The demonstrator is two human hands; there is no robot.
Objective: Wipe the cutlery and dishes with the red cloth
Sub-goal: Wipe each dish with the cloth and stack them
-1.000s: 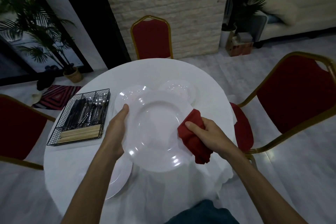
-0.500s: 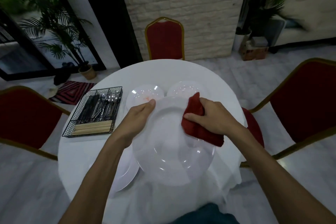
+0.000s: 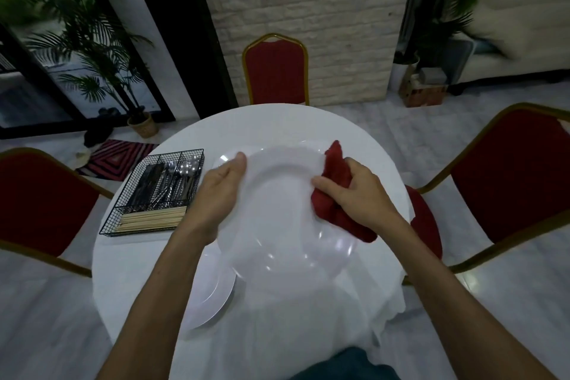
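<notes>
Round white bench (image 3: 277, 123); cutlery basket (image 3: 123, 197) at ten o'clock. Our left hand (image 3: 222, 191) grips the plate (image 3: 277, 194) at its nine o'clock rim; right hand (image 3: 361, 191) clutches the red cloth (image 3: 334, 163) against three o'clock.

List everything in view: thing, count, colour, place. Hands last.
held plate: one, white, lifted between both hands
plates on the table: at least two, white, one near left, one behind the held plate
red cloth: one, red, at the held plate's right rim
wire caddy: one, black, table's left side
cutlery: several, silver and dark, caddy's rear compartments
chopsticks: a bundle, pale wood, caddy's front compartment
table: one, white-clothed, centre
chairs: three, red with gold frames, around the table
potted palm: one, green, far left
rug: one, red-patterned, floor beyond caddy
left hand: grips held plate's left rim
right hand: grips red cloth
</notes>
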